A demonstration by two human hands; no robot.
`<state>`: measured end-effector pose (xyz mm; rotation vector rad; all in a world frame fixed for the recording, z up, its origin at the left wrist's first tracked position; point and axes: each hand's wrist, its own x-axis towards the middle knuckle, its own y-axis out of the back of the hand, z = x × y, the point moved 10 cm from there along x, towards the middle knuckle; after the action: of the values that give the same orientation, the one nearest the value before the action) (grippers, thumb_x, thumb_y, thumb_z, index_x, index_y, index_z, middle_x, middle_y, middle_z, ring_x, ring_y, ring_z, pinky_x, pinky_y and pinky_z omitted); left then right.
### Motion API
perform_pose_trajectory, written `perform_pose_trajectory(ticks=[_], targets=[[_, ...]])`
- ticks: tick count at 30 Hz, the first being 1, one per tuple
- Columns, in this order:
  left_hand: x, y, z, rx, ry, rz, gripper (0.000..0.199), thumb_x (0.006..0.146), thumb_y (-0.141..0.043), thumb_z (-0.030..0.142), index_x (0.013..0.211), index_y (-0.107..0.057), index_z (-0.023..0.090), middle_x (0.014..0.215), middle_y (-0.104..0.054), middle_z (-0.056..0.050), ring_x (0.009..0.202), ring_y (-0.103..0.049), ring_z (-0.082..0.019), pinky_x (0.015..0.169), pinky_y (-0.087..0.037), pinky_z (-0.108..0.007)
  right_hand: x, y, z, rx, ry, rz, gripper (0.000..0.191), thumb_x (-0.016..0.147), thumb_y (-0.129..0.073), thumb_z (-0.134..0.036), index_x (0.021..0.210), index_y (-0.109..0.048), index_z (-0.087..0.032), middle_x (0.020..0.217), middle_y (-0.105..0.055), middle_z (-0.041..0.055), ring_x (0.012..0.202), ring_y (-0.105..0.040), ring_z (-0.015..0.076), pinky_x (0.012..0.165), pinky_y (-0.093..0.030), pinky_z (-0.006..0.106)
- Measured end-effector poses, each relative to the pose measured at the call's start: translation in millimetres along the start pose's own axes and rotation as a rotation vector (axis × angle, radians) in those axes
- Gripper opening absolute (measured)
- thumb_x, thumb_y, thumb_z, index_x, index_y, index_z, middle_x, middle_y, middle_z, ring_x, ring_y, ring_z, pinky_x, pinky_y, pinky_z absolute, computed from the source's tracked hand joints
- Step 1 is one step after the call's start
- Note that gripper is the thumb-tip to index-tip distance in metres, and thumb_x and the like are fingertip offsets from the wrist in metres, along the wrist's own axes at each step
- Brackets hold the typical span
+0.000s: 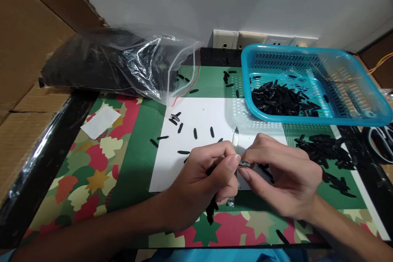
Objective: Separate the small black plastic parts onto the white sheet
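Note:
My left hand (202,184) grips a small knife whose silver blade (235,137) points up and away; several black plastic pieces (211,208) also stick out below its fingers. My right hand (282,176) pinches one small dark grey piece (245,164) at its fingertips, held right against the left thumb and the blade's base. Both hands hover over a white sheet of paper (199,118) on which several loose black pieces (184,129) lie scattered.
A blue perforated basket (346,102) holding a heap of black pieces stands at the back right. Another pile of black pieces (325,151) lies below it. A clear plastic bag (123,63) full of black pieces lies at the back left. Scissors (380,141) sit at the right edge.

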<state>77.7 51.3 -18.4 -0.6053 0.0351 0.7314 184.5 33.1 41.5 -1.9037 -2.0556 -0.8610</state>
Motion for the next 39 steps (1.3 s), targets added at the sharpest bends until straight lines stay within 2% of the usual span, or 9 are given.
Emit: perform_pose_trajectory(ticks=[12,18,26,39], targets=[[2.1,7.1,-1.2,0.0,0.012,0.059,0.037,0.109,-0.062,0.045,0.083,-0.05,0.021,0.056,-0.048,0.009,0.05,-0.04,-0.005,0.052,-0.036,-0.018,1.5,4.0,4.5,-0.035,-0.041,0.041,0.018,0.092,-0.073,0.0,0.103,-0.073,-0.015,0.084,-0.071,0.004,0.073,-0.06,0.0152,0.065,-0.047,0.032],[2.9,7.4,0.0,0.02,0.018,0.068,0.039,0.109,-0.061,0.047,0.082,-0.05,0.021,0.056,-0.048,0.009,0.049,-0.039,-0.005,0.051,-0.036,-0.017,-1.0,7.1,4.7,-0.082,-0.032,0.069,0.026,0.092,-0.075,-0.001,0.112,-0.074,-0.017,0.09,-0.074,0.005,0.078,-0.065,0.0166,0.068,-0.05,0.032],[4.3,7.9,-1.3,0.059,0.065,0.075,0.044,0.111,-0.053,0.053,0.08,-0.046,0.022,0.055,-0.047,0.008,0.048,-0.037,-0.007,0.049,-0.038,-0.019,0.3,6.4,5.4,-0.087,-0.034,0.063,0.021,0.093,-0.075,-0.001,0.107,-0.074,-0.016,0.088,-0.074,0.0041,0.077,-0.065,0.0157,0.07,-0.051,0.031],[4.3,8.2,0.3,0.064,0.038,0.087,0.044,0.111,-0.053,0.053,0.08,-0.047,0.022,0.055,-0.047,0.008,0.047,-0.04,-0.006,0.049,-0.039,-0.019,2.7,5.4,4.9,-0.13,-0.042,0.051,0.015,0.096,-0.072,-0.004,0.103,-0.072,-0.018,0.085,-0.072,0.0029,0.074,-0.062,0.0158,0.069,-0.048,0.033]])
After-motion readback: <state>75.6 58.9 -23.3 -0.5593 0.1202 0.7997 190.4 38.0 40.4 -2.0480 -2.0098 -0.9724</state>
